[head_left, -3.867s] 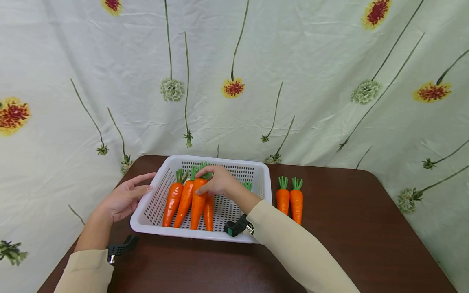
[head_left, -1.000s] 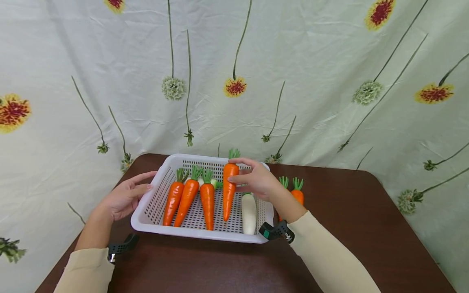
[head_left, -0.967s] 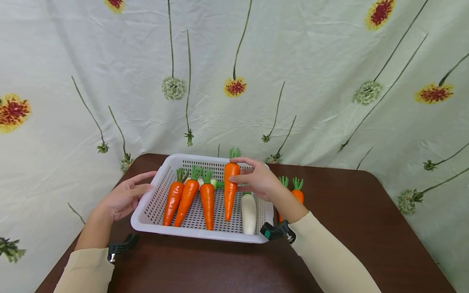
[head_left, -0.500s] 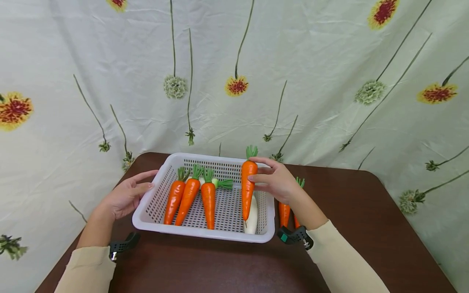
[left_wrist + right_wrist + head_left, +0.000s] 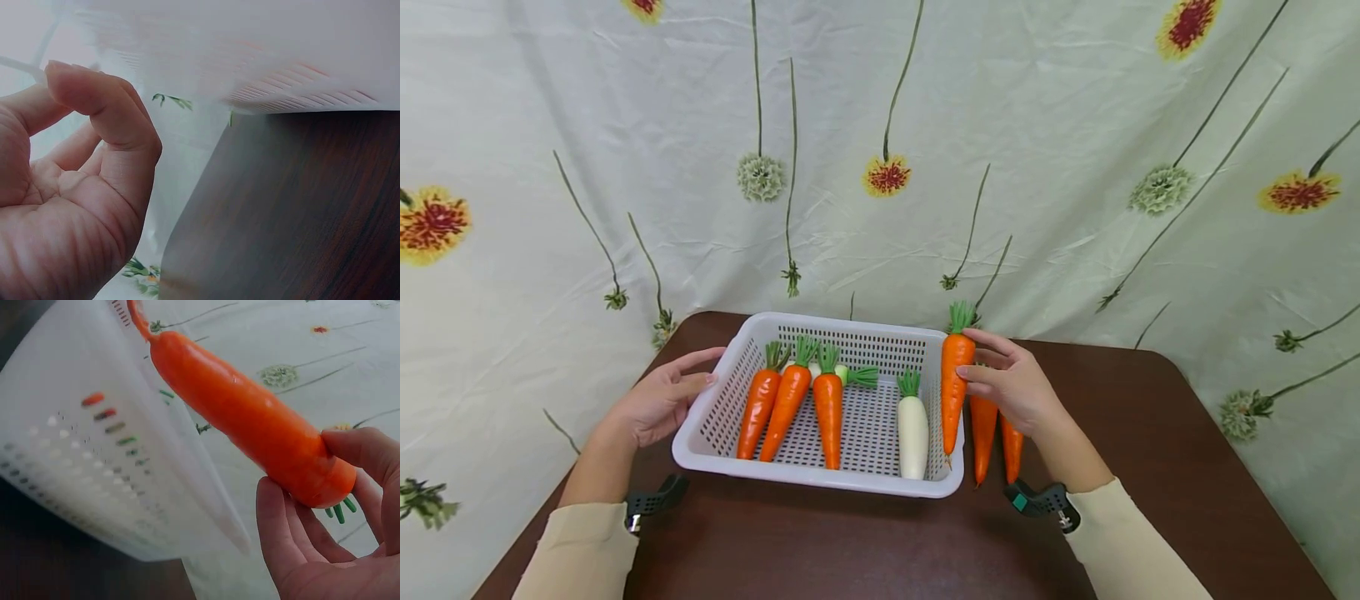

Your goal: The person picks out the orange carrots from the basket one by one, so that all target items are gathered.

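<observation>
My right hand [image 5: 1011, 383] pinches a carrot [image 5: 957, 375] near its leafy top, thumb on one side and fingers on the other. The carrot's tip points down over the right rim of a white perforated plastic basket [image 5: 820, 478]; in the right wrist view the carrot [image 5: 237, 412] slants beside the basket wall [image 5: 81, 456]. My left hand [image 5: 658, 400] holds the basket's left rim between thumb and fingers. Inside lie three carrots [image 5: 829, 417] side by side, a white radish [image 5: 913, 437] at the right, and another pale, green-topped vegetable [image 5: 857, 376] partly hidden behind the carrots.
Right of the basket, two more carrots [image 5: 983, 437] lie on the dark brown table [image 5: 820, 550], partly covered by my right hand. A white cloth [image 5: 1060, 167] printed with flowers hangs behind the table.
My right hand has lifted one carrot from the group in the basket and carried it right, past the radish to the right rim. My left hand has stayed on the left rim.
</observation>
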{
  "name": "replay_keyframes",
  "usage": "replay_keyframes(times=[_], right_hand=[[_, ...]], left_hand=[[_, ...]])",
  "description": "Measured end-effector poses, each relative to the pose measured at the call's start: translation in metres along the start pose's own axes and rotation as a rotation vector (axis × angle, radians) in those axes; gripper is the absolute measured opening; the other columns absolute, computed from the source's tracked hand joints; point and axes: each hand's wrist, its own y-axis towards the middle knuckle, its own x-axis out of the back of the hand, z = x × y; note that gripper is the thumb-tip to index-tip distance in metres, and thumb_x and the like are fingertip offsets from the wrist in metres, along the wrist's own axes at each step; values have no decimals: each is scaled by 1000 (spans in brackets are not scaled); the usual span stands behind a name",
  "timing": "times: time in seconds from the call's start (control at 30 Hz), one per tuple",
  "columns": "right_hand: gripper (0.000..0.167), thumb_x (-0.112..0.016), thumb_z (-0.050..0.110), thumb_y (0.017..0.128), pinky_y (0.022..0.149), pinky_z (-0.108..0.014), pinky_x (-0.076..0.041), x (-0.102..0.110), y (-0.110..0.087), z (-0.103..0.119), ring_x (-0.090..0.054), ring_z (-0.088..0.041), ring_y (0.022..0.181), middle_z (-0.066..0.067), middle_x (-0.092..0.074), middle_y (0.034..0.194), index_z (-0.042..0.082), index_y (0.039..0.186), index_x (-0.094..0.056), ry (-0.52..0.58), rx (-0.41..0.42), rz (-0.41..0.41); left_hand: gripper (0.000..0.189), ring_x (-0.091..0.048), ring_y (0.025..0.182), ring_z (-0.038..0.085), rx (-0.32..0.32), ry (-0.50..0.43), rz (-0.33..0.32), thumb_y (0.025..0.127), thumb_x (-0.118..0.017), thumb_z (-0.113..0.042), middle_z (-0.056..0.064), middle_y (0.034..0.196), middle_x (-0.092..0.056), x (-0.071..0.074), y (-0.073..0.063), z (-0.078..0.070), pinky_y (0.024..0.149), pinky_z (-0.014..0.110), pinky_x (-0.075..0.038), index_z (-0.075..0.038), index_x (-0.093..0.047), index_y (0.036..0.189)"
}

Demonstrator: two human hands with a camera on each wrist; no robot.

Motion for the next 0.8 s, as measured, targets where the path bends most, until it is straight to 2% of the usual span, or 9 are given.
replay_keyframes(times=[0.3,0.57,0.8], right_hand=[[59,-69,-2,94,87,-29,-62,34,-13,-7,-70,-18,100,-1,-64,121,11,149,-52,72,19,-27],[52,-67,-2,96,87,-31,-63,65,-22,-17,-71,-16,102,4,-69,118,14,144,-56,69,50,-7],[54,-67,-5,95,86,-31,-63,94,-27,-30,-72,-14,101,5,-73,116,15,144,-56,77,36,-7]], left_hand=[[59,-74,104,19,-11,-10,6,107,-54,-15,-7,119,-73,1,0,2,86,51,-62,-18,-28,160],[60,-74,105,20,-5,-7,4,107,-54,-16,-7,120,-72,1,0,2,87,52,-62,-18,-27,160],[60,-75,104,20,-3,-6,3,107,-54,-15,-7,119,-73,1,0,1,87,52,-62,-18,-27,161]])
